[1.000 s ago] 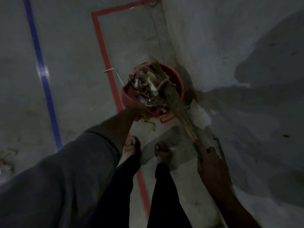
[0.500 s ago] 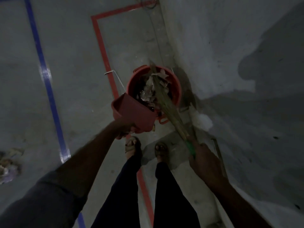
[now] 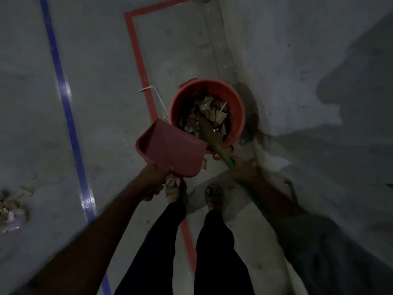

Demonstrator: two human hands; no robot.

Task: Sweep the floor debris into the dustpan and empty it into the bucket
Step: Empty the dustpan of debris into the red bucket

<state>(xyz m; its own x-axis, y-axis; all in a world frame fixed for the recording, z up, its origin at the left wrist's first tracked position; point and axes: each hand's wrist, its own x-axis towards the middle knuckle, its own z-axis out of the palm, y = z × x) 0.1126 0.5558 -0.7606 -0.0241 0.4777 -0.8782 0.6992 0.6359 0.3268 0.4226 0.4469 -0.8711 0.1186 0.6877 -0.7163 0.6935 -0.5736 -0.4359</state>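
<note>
A red bucket stands on the grey floor by the wall, with debris of dry leaves and scraps inside. My left hand grips the handle of a red dustpan, held in the air just left of and in front of the bucket; the pan's inside looks bare. My right hand grips the green handle of a straw broom, whose bristles reach down into the bucket onto the debris.
A wall rises right behind the bucket. Red tape and blue tape lines run along the floor. Another pile of litter lies at the far left. My two sandalled feet stand just before the bucket.
The dustpan was tipped over the bucket with debris spilling out; it has since swung back toward me and left, emptied. The broom's bristles stay in the bucket.
</note>
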